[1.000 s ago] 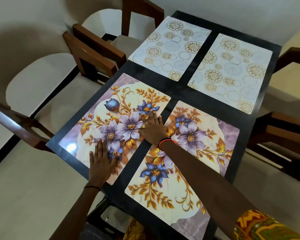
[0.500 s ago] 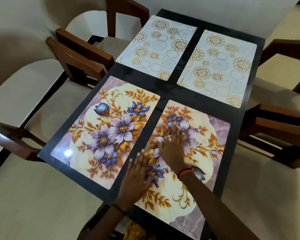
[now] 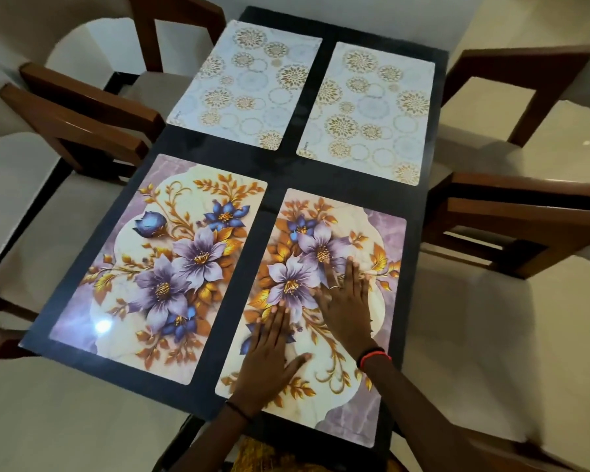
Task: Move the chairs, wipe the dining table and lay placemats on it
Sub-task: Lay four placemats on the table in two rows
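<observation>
So the left hand (image 3: 269, 356) and right hand (image 3: 346, 301) are both flat, fingers straight, pressing the thin glossy purple-flower placemat (image 3: 385, 240) at the near right of the dark glossy desk (image 3: 269, 172). It looks light and slick, so I'd slide it under flat palms or pinch a corner.

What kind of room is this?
Probably a home dining room: a dark table laid with four placemats, and wooden chairs with pale cushioned seats drawn up on both sides.
</observation>
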